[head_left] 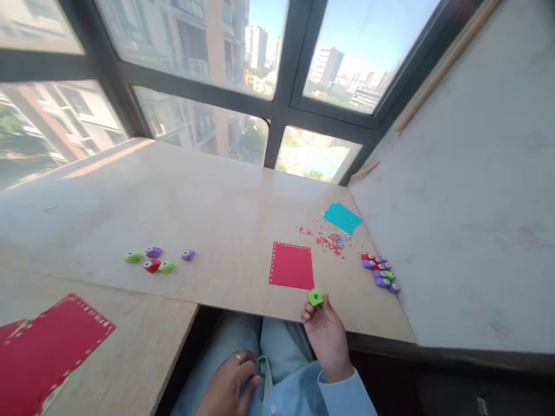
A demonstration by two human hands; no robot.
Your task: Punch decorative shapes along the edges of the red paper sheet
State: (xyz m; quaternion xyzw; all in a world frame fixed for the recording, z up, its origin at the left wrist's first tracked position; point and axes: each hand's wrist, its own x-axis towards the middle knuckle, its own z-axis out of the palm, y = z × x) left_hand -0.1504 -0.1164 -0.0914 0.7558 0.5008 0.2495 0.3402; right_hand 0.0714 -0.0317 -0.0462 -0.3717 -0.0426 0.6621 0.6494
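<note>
With punched holes along the red sheet's (291,265) top and side edges and red confetti (330,241) at its 1 o'clock, the right hand (326,335) holds its fingers clamped on the green punch (315,297) at the sheet's 5 o'clock corner, lower edge seemingly unpunched, while the left hand (228,386) rests loosely curled, empty, on the lap.

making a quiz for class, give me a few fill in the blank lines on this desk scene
The right hand holds a ____ punch.
The small red sheet lies just ____ of that punch.
The left hand rests on the person's ____.
The blue paper lies nearest the ____ scraps.

Missing: green; left; lap; red
</note>
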